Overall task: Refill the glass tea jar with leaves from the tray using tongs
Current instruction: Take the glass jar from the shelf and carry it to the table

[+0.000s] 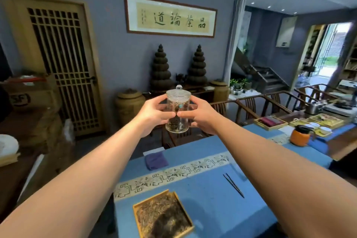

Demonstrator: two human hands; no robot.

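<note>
Centrally, left hand [154,115] and right hand [201,115] are gripping the glass tea jar [178,110] aloft, lid [178,92] on, fingers covering its mid-section; leaves inside are barely showing at the bottom. Tongs [233,185] are lying on the blue cloth [212,208], lower right. Tray [163,216] of leaves is sitting lower centre, its near edge cut off.

Grey-blue wall [116,44] bears framed calligraphy [171,15] beside latticed wooden door [61,67].

A lidded glass tea jar [178,111], upright and nearly empty, sits mid-frame; a square wooden tray [163,216] of leaves lies bottom centre, dark tongs [233,185] to its right.
</note>
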